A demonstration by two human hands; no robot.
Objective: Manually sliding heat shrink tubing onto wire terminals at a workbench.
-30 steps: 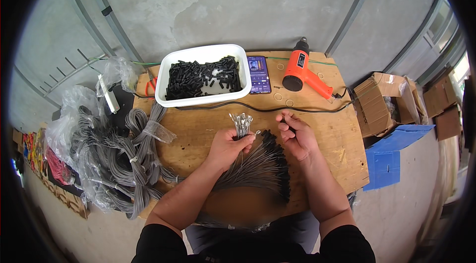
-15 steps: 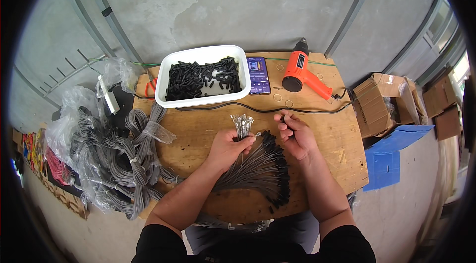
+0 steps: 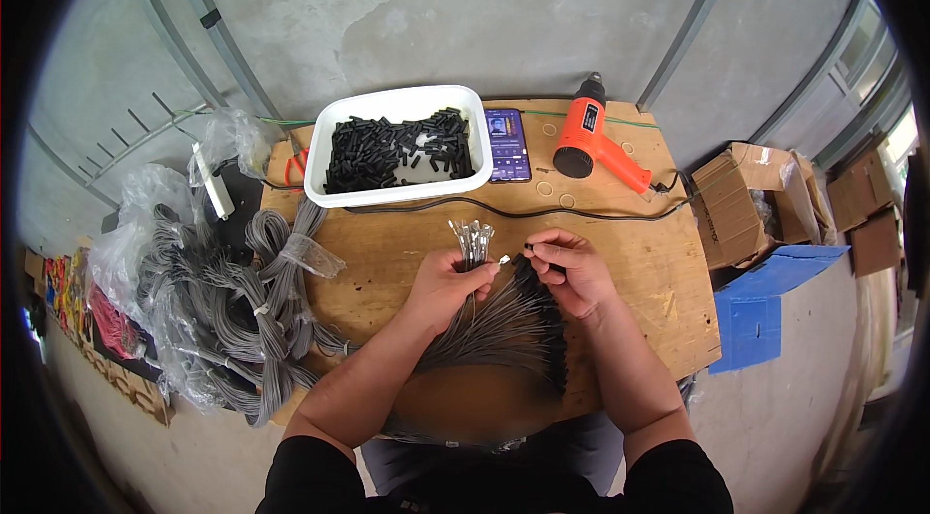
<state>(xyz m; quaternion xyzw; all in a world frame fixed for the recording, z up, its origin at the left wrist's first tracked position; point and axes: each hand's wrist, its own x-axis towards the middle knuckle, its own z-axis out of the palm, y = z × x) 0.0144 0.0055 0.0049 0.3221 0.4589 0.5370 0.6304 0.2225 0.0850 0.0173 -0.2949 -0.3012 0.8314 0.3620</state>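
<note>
My left hand (image 3: 448, 283) grips a bunch of grey wires (image 3: 472, 241) whose metal-tipped ends stick up toward the tub, and pinches one wire tip between thumb and finger. My right hand (image 3: 570, 267) holds a small black tube piece at its fingertips, right beside that wire tip. Under both hands a fan of grey wires with black ends (image 3: 513, 330) lies spread on the wooden table (image 3: 639, 252). A white tub (image 3: 399, 186) full of small black tube pieces stands at the table's far side.
A phone (image 3: 507, 144) lies next to the tub and an orange heat gun (image 3: 593, 136) with its black cord beyond it. Bundles of grey cable (image 3: 232, 311) in plastic bags pile up at the left. Cardboard boxes (image 3: 746, 199) and a blue box (image 3: 765, 311) stand to the right.
The two hands have drawn slightly closer together over the wire fan; the wire tip and the black tube piece now nearly meet. Nothing else has moved.
</note>
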